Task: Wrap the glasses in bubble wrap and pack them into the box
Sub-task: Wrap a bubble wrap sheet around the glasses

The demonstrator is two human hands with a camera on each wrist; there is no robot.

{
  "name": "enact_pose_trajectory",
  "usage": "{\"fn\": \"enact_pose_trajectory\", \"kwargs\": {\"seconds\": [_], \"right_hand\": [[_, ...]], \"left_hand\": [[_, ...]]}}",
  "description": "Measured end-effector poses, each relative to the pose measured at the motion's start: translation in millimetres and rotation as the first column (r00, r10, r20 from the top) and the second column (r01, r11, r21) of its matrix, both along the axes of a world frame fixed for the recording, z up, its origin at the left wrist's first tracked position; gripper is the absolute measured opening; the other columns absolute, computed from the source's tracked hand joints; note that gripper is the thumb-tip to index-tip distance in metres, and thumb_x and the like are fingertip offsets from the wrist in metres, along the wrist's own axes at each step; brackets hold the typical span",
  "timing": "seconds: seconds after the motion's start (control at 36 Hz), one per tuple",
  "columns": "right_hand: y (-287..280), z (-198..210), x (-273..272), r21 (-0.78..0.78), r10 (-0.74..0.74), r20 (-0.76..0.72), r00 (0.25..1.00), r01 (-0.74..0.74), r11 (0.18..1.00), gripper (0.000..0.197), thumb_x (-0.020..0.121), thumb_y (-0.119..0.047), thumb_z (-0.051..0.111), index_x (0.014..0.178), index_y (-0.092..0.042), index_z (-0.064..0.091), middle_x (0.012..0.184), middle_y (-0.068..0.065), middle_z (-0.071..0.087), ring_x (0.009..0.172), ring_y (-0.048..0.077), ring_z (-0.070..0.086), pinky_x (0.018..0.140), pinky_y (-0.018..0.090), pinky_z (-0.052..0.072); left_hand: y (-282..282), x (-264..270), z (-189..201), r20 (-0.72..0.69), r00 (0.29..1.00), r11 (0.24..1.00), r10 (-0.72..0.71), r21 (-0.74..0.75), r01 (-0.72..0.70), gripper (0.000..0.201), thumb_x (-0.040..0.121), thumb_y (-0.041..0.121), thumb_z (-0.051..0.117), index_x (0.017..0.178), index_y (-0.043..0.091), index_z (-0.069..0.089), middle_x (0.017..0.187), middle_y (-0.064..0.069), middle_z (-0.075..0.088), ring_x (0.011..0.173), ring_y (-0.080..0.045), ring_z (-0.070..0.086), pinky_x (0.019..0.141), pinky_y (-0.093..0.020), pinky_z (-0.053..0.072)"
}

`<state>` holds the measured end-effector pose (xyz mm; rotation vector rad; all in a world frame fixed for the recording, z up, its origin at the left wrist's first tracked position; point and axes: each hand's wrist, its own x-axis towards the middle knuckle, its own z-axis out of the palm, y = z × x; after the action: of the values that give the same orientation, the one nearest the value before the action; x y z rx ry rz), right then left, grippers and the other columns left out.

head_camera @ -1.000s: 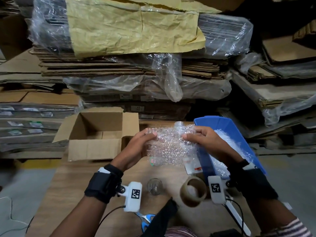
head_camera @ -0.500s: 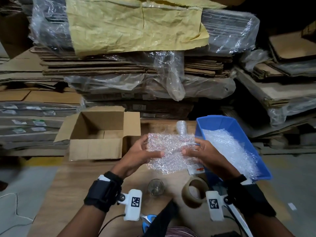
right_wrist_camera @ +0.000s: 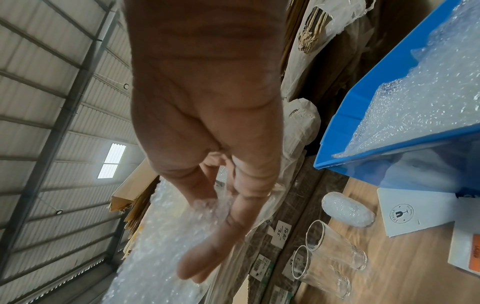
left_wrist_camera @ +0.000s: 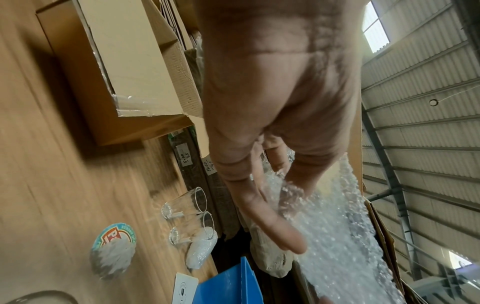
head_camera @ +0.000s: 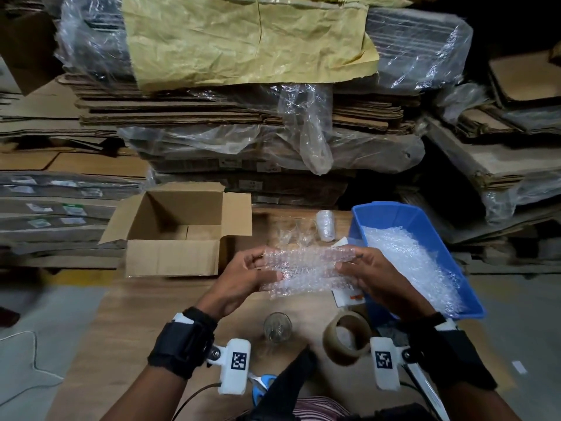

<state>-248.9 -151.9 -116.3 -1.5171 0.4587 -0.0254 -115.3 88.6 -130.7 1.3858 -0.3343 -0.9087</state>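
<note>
A: What does each hand hold?

B: The left hand (head_camera: pixel 243 278) pinches the left edge of a sheet of bubble wrap (head_camera: pixel 303 271) between thumb and fingers. The right hand (head_camera: pixel 368 276) pinches the right edge in the same way. The sheet is stretched between them, raised above the wooden table (head_camera: pixel 127 329).

A: Do the wrist views confirm this?

B: Yes. In the left wrist view the fingers (left_wrist_camera: pixel 270 222) lie along the wrap's underside with the thumb on top. The right wrist view shows the mirrored grip.

A: Where are the glasses?

B: One bare glass (head_camera: pixel 277 326) stands upright on the table below the sheet, near the person. Two more bare glasses (right_wrist_camera: pixel 330 265) stand side by side at the table's far edge. A glass already wrapped (head_camera: pixel 325 225) is just beside them, next to the blue bin.

A: And the containers?

B: The cardboard box (head_camera: pixel 179 229) sits open at far left, flaps spread. The blue bin (head_camera: pixel 391 212) at right holds more bubble wrap.

A: Other items?

B: A roll of tape (head_camera: pixel 346 337) lies near the bin's front corner. A white fragile label card (right_wrist_camera: pixel 410 211) lies by the bin, and a round printed sticker (left_wrist_camera: pixel 114 246) lies on the table.
</note>
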Motion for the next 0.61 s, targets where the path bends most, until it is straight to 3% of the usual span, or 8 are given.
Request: {"fn": "enact_pose_trajectory", "kwargs": {"seconds": [0.08, 0.22, 0.28, 0.36, 0.47, 0.5, 0.56, 0.61], "right_hand": [[-2.2, -3.8, 0.2, 0.058, 0.023, 0.052, 0.998, -0.026, 0.998, 0.028, 0.096, 0.007, 0.057, 0.122, 0.007, 0.067, 0.119, 0.023, 0.071, 0.114, 0.043, 0.066, 0.090, 0.034, 0.059], [-2.4, -7.7, 3.6, 0.167, 0.051, 0.075, 0.996, -0.063, 0.984, 0.032, 0.095, 0.015, 0.042, 0.118, 0.017, 0.064, 0.125, 0.025, 0.068, 0.117, 0.037, 0.067, 0.091, 0.031, 0.059], [-0.3, -5.0, 4.0, 0.190, 0.063, 0.051, 0.997, -0.072, 0.979, 0.042, 0.085, -0.002, 0.044, 0.116, 0.019, 0.064, 0.124, 0.027, 0.068, 0.113, 0.037, 0.067, 0.090, 0.034, 0.059], [-0.6, -5.6, 3.5, 0.150, 0.107, -0.002, 0.994, -0.106, 0.983, 0.058, 0.084, -0.029, 0.040, 0.111, 0.013, 0.070, 0.127, 0.015, 0.070, 0.119, 0.037, 0.062, 0.100, 0.046, 0.047], [1.7, -5.5, 3.5, 0.137, 0.066, -0.055, 0.996, -0.058, 0.989, 0.060, 0.091, -0.050, 0.052, 0.093, 0.003, 0.078, 0.123, 0.010, 0.073, 0.118, 0.034, 0.063, 0.098, 0.046, 0.046], [3.6, -3.0, 1.1, 0.076, 0.066, -0.052, 0.996, -0.062, 0.995, 0.052, 0.092, -0.049, 0.061, 0.094, -0.001, 0.080, 0.120, 0.005, 0.075, 0.118, 0.028, 0.065, 0.098, 0.044, 0.048], [7.6, 4.6, -4.8, -0.083, 0.103, -0.032, 0.994, -0.105, 0.991, 0.027, 0.088, -0.036, 0.078, 0.100, -0.012, 0.081, 0.112, -0.004, 0.077, 0.106, 0.008, 0.070, 0.083, 0.024, 0.052], [6.4, 4.6, -7.4, -0.180, 0.154, -0.025, 0.988, -0.156, 0.971, 0.024, 0.082, -0.023, 0.083, 0.105, -0.017, 0.080, 0.112, -0.009, 0.077, 0.099, 0.000, 0.070, 0.072, 0.011, 0.049]], "left_hand": [[1.6, 0.5, -1.0, 0.008, 1.000, 1.000, 0.028, 0.001, -0.028, 0.028, 0.087, -0.011, 0.069, 0.112, 0.003, 0.071, 0.120, -0.009, 0.074, 0.103, -0.024, 0.071, 0.081, -0.035, 0.060], [4.0, -2.7, 1.1, 0.018, 1.000, 0.999, 0.002, -0.038, -0.001, 0.030, 0.096, -0.016, 0.049, 0.091, 0.001, 0.073, 0.121, -0.012, 0.073, 0.097, -0.014, 0.071, 0.067, -0.024, 0.057], [6.6, -1.7, -1.9, 0.016, 1.000, 0.999, -0.018, -0.039, 0.019, 0.034, 0.098, -0.013, 0.046, 0.089, 0.004, 0.074, 0.124, -0.010, 0.072, 0.100, -0.014, 0.068, 0.065, -0.020, 0.054], [9.0, 0.8, -7.3, -0.027, 0.999, 0.998, -0.038, -0.058, 0.037, 0.036, 0.098, -0.012, 0.044, 0.094, 0.004, 0.076, 0.133, -0.015, 0.066, 0.111, -0.028, 0.066, 0.075, -0.031, 0.060], [14.1, 2.0, -9.5, -0.156, 0.983, 0.987, -0.094, -0.141, 0.072, 0.041, 0.074, 0.001, 0.042, 0.102, -0.002, 0.072, 0.137, -0.018, 0.062, 0.120, -0.038, 0.058, 0.083, -0.047, 0.059], [14.8, 1.0, -8.5, -0.186, 0.976, 0.982, -0.116, -0.168, 0.084, 0.040, 0.077, 0.010, 0.045, 0.104, -0.003, 0.070, 0.135, -0.018, 0.062, 0.120, -0.038, 0.058, 0.086, -0.052, 0.058], [14.9, -1.2, -7.2, -0.207, 0.970, 0.980, -0.127, -0.178, 0.090, 0.039, 0.087, 0.026, 0.050, 0.108, -0.002, 0.068, 0.129, -0.016, 0.063, 0.115, -0.038, 0.060, 0.092, -0.058, 0.055], [12.9, -2.8, -5.5, -0.157, 0.983, 0.990, -0.092, -0.120, 0.074, 0.036, 0.090, 0.031, 0.060, 0.109, 0.002, 0.068, 0.124, -0.014, 0.064, 0.108, -0.031, 0.061, 0.083, -0.048, 0.058]]}}
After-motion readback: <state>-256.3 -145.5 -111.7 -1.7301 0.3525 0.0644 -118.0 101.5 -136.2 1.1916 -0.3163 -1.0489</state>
